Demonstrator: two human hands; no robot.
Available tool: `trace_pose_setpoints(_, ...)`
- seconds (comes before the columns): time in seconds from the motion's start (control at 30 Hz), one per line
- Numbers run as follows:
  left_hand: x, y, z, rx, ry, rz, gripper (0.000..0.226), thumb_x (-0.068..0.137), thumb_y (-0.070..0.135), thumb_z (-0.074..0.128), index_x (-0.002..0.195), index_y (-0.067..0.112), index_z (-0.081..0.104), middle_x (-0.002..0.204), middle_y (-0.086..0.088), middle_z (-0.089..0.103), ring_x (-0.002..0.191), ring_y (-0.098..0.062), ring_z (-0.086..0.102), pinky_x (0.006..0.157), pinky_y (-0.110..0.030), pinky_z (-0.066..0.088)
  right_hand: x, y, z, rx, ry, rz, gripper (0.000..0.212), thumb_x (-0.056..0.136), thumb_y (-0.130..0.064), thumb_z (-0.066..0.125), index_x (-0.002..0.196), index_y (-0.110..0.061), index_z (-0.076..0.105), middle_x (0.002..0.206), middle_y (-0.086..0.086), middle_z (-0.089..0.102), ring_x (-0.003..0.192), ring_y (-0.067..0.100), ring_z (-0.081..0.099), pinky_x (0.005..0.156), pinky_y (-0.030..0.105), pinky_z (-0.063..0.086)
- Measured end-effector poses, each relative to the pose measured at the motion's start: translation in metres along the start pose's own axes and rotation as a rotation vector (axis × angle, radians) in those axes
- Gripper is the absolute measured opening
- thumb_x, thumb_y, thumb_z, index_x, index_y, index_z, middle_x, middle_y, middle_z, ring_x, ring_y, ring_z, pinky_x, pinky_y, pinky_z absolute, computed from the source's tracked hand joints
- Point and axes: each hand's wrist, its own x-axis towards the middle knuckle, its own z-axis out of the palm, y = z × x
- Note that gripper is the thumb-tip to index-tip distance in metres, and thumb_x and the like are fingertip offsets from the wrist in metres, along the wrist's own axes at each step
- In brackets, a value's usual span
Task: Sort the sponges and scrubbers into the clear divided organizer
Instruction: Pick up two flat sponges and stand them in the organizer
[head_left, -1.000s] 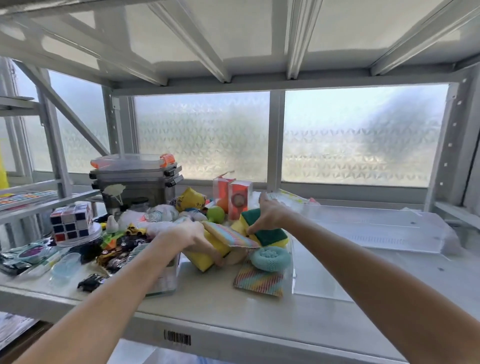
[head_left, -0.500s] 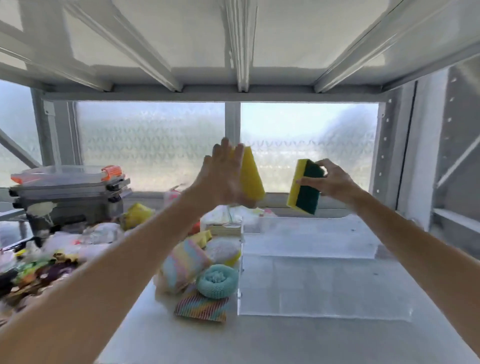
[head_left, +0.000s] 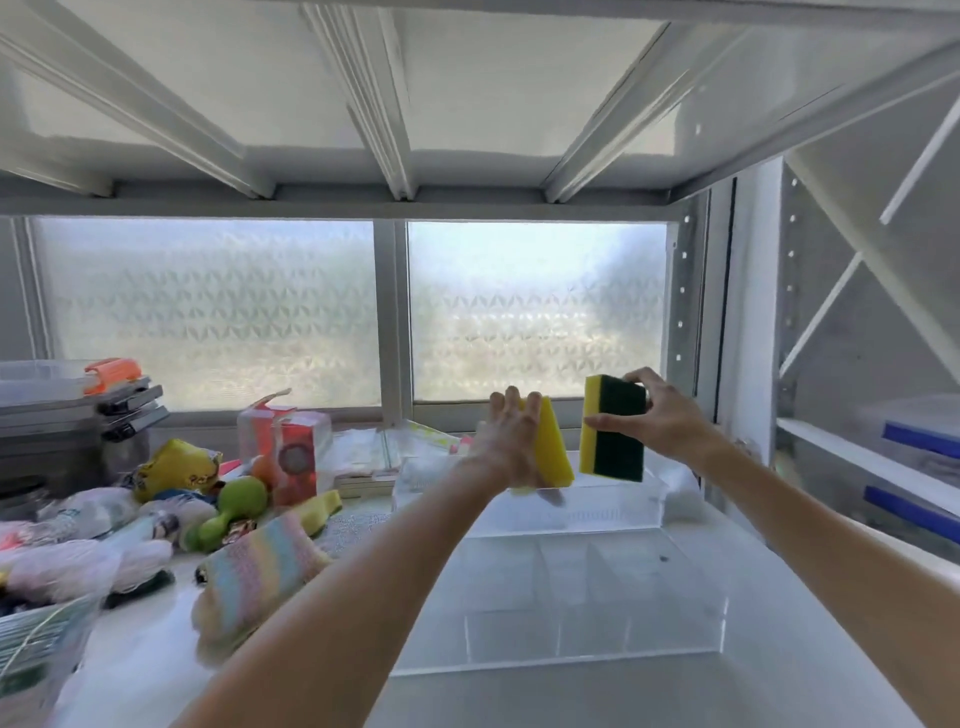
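Frosted window panes (head_left: 208, 312) are glowing behind a white metal shelf (head_left: 156, 665) where a person is working with both arms stretched forward. Each hand is holding a sponge upright in the air above the clear divided organizer (head_left: 561, 639), which is sitting on the shelf toward the right with its compartments bare. The left hand (head_left: 506, 441) is gripping a yellow sponge (head_left: 553, 447), fingers curled over its top edge; the right hand (head_left: 660, 415) is pinching a yellow-and-green sponge (head_left: 613, 426), fingers on its right edge and thumb on its left. The two sponges are hanging just beside each other without touching. Beyond the organizer a second clear bin (head_left: 571, 512) is standing near the window. To the left, a pastel striped sponge (head_left: 260, 577) is lying near a green toy (head_left: 228, 512), a red box (head_left: 291, 452) and a heap of blurred clutter, with stacked grey cases (head_left: 78, 410) at the far left.
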Motion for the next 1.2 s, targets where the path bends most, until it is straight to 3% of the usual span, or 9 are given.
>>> trace_pose_setpoints(0.13,0.003,-0.001,0.009,-0.17,-0.008,0.041,0.137,0.038,0.049,0.093,0.148,0.019,0.018,0.14,-0.009,0.029,0.134,-0.031,0.029,0.11,-0.052,0.038,-0.003,-0.002,-0.002,0.074,-0.054,0.006,0.074,0.061,-0.055,0.08,0.121,-0.023,0.048,0.094,0.003,0.063,0.095,0.027,0.062,0.076,0.033,0.049)
trace_pose_setpoints(0.27,0.009,0.006,0.015,-0.255,-0.09,0.098,0.143,0.038,0.047,0.093,0.152,0.026,0.009,0.146,-0.006,0.024,0.142,-0.027,0.024,0.117,-0.051,0.029,-0.008,-0.003,0.004,0.002,-0.057,-0.021,0.083,0.049,-0.071,0.075,0.113,-0.025,0.048,0.098,0.004,0.066,0.091,0.024,0.065,0.079,0.039,0.058)
trace_pose_setpoints(0.37,0.016,-0.008,0.009,-0.332,-0.178,0.096,0.129,0.041,0.04,0.094,0.149,0.031,0.023,0.146,-0.002,0.027,0.138,-0.023,0.03,0.115,-0.045,0.034,-0.007,-0.003,0.008,-0.042,-0.026,-0.023,0.087,0.044,-0.075,0.073,0.111,-0.026,0.048,0.101,0.007,0.062,0.091,0.024,0.063,0.078,0.039,0.058)
trace_pose_setpoints(0.67,0.019,-0.006,0.018,-0.303,0.061,0.026,0.091,0.047,0.024,0.094,0.124,0.009,0.048,0.125,-0.011,0.038,0.109,-0.034,0.056,0.091,-0.047,0.055,-0.008,-0.009,0.033,-0.273,0.086,-0.155,0.068,0.065,-0.056,0.077,0.115,-0.021,0.05,0.103,0.008,0.048,0.083,0.021,0.053,0.067,0.028,0.043)
trace_pose_setpoints(0.83,0.021,-0.003,0.023,-0.478,0.073,-0.051,0.073,0.062,0.013,0.084,0.126,0.009,0.051,0.127,-0.016,0.043,0.114,-0.034,0.053,0.098,-0.042,0.049,0.002,-0.003,0.014,0.022,0.042,-0.109,0.032,0.08,-0.027,0.073,0.105,-0.012,0.06,0.089,0.02,0.064,0.076,0.034,0.065,0.071,0.044,0.058)
trace_pose_setpoints(0.97,0.02,0.0,0.029,-0.528,0.032,-0.093,0.051,0.071,0.009,0.068,0.119,0.008,0.052,0.119,-0.02,0.051,0.112,-0.036,0.054,0.084,-0.036,0.05,0.001,0.007,0.008,0.022,-0.142,-0.067,0.024,0.09,-0.012,0.061,0.114,-0.008,0.057,0.095,0.022,0.063,0.077,0.033,0.068,0.076,0.045,0.06)
trace_pose_setpoints(1.03,0.017,-0.001,0.024,-0.491,-0.032,-0.063,0.059,0.071,0.006,0.061,0.128,0.008,0.048,0.128,-0.022,0.052,0.123,-0.039,0.05,0.095,-0.041,0.05,-0.003,0.012,0.008,-0.108,-0.195,-0.068,0.029,0.09,-0.016,0.06,0.118,-0.016,0.055,0.107,0.022,0.061,0.085,0.036,0.068,0.085,0.049,0.056)
trace_pose_setpoints(1.1,0.008,-0.01,0.007,-0.387,-0.082,-0.006,0.077,0.078,0.001,0.06,0.148,0.008,0.03,0.149,-0.02,0.039,0.141,-0.035,0.035,0.115,-0.038,0.034,-0.007,0.008,0.006,-0.254,-0.141,-0.116,0.036,0.088,-0.019,0.064,0.122,-0.02,0.054,0.116,0.02,0.058,0.093,0.035,0.066,0.088,0.044,0.053)
trace_pose_setpoints(1.2,-0.016,-0.041,-0.041,-0.25,-0.03,0.049,0.076,0.083,0.008,0.066,0.15,0.005,0.029,0.15,-0.018,0.038,0.14,-0.03,0.038,0.114,-0.031,0.03,-0.016,-0.023,0.01,-0.309,0.07,-0.271,0.041,0.082,-0.016,0.069,0.121,-0.019,0.056,0.116,0.019,0.054,0.101,0.034,0.062,0.087,0.046,0.052)
